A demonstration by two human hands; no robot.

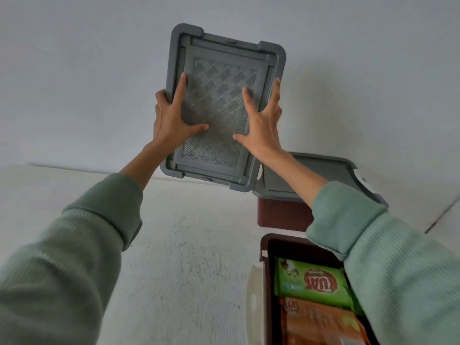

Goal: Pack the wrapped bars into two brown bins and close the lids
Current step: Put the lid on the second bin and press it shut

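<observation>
Here, the left hand [171, 120] and right hand [261, 128] grip opposite edges of the grey patterned plastic lid [219, 95]; the open brown bin [265, 245] holding wrapped bars [311, 282] lies below the right hand.

One wide-angle view, worn on the person's head, looks forward and down along both sleeved arms. The left hand [171, 118] and right hand [261, 128] grip the grey lid [219, 78] close ahead, mid-frame. The counter [189, 245] fills the near half, the wall [74, 70] the far; the open bin [265, 245] is cropped near right.
</observation>
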